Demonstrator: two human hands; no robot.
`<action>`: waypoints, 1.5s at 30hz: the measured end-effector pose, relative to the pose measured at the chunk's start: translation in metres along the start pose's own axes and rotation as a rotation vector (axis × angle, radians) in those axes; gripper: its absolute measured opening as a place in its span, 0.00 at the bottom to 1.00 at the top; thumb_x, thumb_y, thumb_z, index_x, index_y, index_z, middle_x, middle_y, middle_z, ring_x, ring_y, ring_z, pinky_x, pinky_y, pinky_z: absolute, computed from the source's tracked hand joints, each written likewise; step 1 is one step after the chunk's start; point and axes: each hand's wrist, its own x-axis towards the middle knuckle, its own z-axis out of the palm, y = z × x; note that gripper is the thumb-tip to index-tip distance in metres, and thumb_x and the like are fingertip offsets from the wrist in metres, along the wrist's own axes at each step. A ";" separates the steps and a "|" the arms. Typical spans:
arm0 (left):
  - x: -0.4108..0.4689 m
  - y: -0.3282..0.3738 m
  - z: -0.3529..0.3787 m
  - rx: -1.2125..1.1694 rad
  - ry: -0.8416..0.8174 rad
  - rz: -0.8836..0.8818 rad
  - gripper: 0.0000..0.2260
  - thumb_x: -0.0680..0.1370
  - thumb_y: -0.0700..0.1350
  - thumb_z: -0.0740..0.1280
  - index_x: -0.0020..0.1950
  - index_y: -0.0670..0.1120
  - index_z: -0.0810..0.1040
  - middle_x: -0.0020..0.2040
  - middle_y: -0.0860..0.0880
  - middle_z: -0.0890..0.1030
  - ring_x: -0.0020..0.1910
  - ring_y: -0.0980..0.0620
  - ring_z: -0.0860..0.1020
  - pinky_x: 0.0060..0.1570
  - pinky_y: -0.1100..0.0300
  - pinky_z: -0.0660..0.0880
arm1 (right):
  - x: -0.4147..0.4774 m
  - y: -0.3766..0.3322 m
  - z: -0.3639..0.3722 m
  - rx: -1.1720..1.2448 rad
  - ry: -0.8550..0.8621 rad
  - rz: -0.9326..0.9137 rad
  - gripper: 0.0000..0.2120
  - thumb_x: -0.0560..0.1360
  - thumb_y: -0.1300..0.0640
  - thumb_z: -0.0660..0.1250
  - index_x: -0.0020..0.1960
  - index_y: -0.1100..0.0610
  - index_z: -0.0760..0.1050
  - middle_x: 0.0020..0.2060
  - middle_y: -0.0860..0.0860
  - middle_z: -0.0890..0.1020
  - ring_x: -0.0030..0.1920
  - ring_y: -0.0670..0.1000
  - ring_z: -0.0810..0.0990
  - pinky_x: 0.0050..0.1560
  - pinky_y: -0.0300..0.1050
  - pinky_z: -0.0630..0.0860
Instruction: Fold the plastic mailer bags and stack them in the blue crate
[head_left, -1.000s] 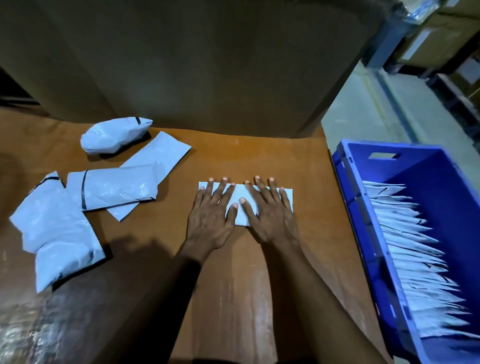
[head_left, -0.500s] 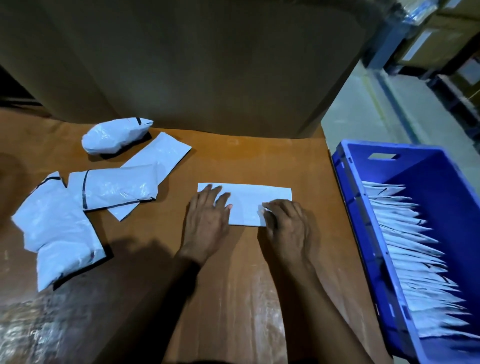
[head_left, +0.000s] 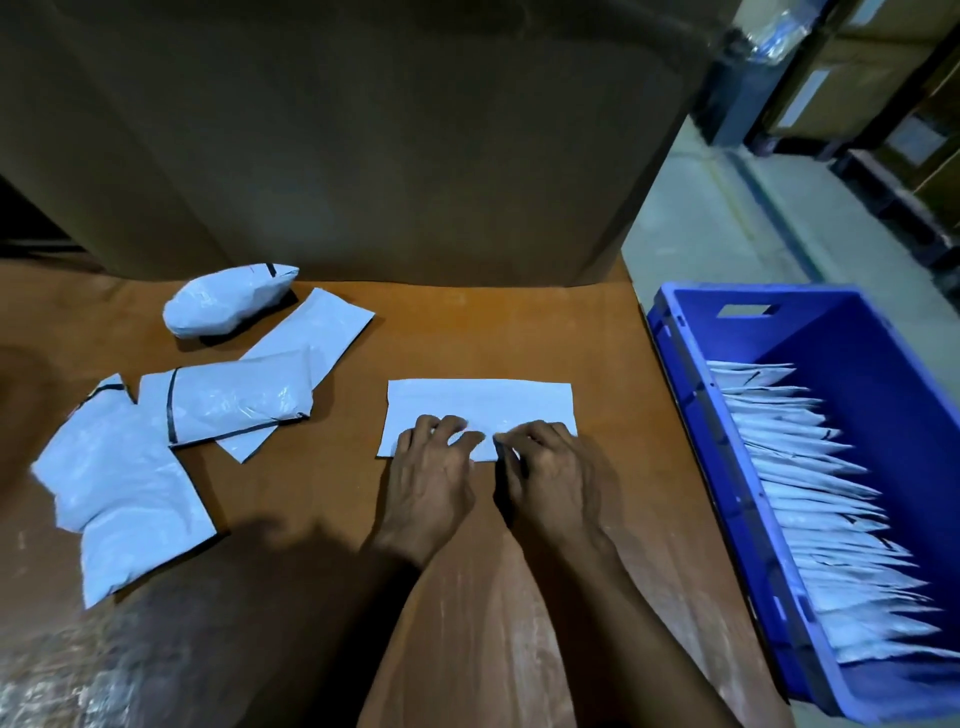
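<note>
Folded mailer (head_left: 480, 410): plain white.
Loose mailers (head_left: 228, 400): glossy white with a bluish cast; thin black strips along some edges and across one end.
Bunched mailer (head_left: 228, 304): the same white, with a short black mark near its tip.
Crate (head_left: 696, 415): strong blue throughout.
Mailers in the crate (head_left: 800, 462): white, a few with fine black lines at the edges.
Table (head_left: 519, 332): orange-brown, with pale chalky streaks toward the near edge.
Cardboard sheet (head_left: 363, 156): dull, plain brown.
Floor (head_left: 691, 218): pale grey-green, crossed by a dark stripe and a faint yellow line.
Cartons (head_left: 883, 52): tan, with white labels.
</note>
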 end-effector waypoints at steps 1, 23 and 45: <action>-0.006 -0.004 -0.002 0.001 0.011 -0.022 0.19 0.72 0.36 0.76 0.62 0.49 0.84 0.62 0.48 0.81 0.61 0.43 0.77 0.53 0.47 0.78 | -0.003 0.002 0.000 0.027 0.009 0.019 0.06 0.79 0.55 0.71 0.51 0.48 0.86 0.47 0.43 0.84 0.49 0.50 0.80 0.47 0.45 0.73; -0.042 -0.035 0.013 -0.112 -0.001 0.032 0.37 0.64 0.29 0.59 0.72 0.47 0.78 0.72 0.46 0.78 0.73 0.43 0.74 0.73 0.46 0.71 | 0.097 -0.037 0.035 0.056 -0.584 -0.471 0.25 0.66 0.71 0.75 0.60 0.53 0.86 0.55 0.51 0.86 0.55 0.57 0.79 0.44 0.47 0.77; -0.048 -0.039 0.003 -0.254 0.084 0.021 0.24 0.73 0.32 0.64 0.65 0.49 0.83 0.71 0.52 0.78 0.70 0.47 0.74 0.64 0.46 0.76 | 0.016 0.047 -0.045 0.163 -0.227 -0.008 0.07 0.74 0.48 0.78 0.50 0.47 0.88 0.50 0.41 0.85 0.55 0.45 0.79 0.53 0.46 0.79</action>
